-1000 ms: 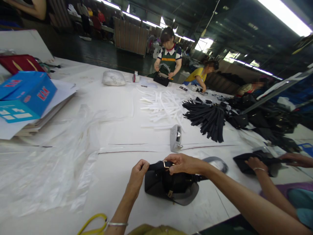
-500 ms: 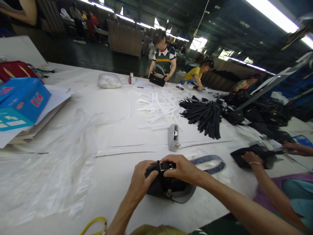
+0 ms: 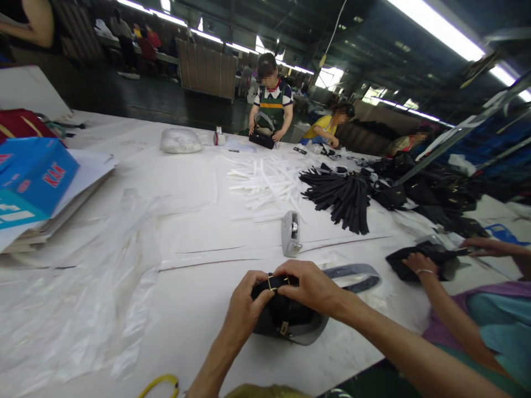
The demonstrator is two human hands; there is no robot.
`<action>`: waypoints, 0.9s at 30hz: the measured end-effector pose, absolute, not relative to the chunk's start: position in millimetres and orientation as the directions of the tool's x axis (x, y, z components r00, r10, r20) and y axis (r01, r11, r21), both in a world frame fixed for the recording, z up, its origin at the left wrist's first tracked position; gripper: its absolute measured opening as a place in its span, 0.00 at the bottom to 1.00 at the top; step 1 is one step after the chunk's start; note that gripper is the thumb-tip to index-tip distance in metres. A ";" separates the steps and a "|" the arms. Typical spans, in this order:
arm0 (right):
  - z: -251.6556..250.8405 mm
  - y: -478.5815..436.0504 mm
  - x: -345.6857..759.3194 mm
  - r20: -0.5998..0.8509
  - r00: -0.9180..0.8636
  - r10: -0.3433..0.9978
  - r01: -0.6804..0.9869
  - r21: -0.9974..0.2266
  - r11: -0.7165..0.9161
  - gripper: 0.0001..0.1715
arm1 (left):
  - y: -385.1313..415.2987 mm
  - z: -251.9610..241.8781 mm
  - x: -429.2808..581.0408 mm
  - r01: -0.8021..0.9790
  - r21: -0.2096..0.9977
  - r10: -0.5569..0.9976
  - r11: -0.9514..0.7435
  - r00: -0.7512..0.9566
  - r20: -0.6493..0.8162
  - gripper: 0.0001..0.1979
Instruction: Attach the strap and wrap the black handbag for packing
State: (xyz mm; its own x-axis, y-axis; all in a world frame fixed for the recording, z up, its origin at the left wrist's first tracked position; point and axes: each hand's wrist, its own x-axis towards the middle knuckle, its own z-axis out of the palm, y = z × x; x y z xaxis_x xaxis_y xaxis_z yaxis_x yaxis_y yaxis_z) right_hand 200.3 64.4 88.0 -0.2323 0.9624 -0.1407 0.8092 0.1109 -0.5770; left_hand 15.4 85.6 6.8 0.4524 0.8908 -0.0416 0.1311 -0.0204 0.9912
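Note:
A black handbag [image 3: 305,327] lies on the white table in front of me, with a small gold clasp on its front. Across its top runs a black strap with a gold buckle [image 3: 272,283]. My left hand [image 3: 245,298] pinches the strap at the buckle's left side, thumb toward me. On the other side, my right hand [image 3: 305,284] grips the same strap close to the buckle, fingers curled over it. A dark strap loop in clear wrapping [image 3: 365,275] stretches out to the right, behind my right wrist.
A grey tape dispenser [image 3: 291,235] stands just beyond the bag. Farther back are white strips [image 3: 263,182] and a bundle of black straps [image 3: 342,196]. Clear plastic sheets [image 3: 103,287] cover the left side. At right, a co-worker's hands [image 3: 421,266] handle another black piece.
Both hands stay on the strap, with the fingers shifting slightly around the buckle. The whole view has drifted a little; the bag stays in place.

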 end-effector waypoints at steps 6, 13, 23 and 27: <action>83.2 63.2 198.7 -0.150 -0.299 0.942 0.929 -0.272 0.252 0.09 | 83.0 2.9 21.3 0.127 0.991 0.865 0.046 0.491 -0.103 0.07; 71.5 60.2 194.3 -0.215 -0.365 0.906 0.929 -0.147 0.340 0.08 | 81.6 -0.2 28.4 0.052 0.999 0.832 0.003 0.554 -0.031 0.11; 82.1 60.4 186.2 -0.272 -0.359 0.893 0.933 -0.127 0.336 0.10 | 100.2 -21.5 30.1 -0.219 0.889 0.728 0.402 0.666 -0.165 0.17; 85.1 66.3 185.8 -0.286 -0.414 0.864 0.906 -0.042 0.420 0.14 | 105.9 -14.2 24.4 -0.237 0.833 0.667 0.500 0.719 -0.196 0.19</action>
State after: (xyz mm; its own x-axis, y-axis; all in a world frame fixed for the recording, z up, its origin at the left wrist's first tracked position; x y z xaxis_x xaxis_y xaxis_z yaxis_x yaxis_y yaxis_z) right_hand 185.8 66.3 85.1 -0.4140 0.8640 -0.2864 0.9064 0.4203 -0.0422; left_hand 24.4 105.9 -14.2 0.7185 0.6674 -0.1956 -0.2374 0.4997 0.8330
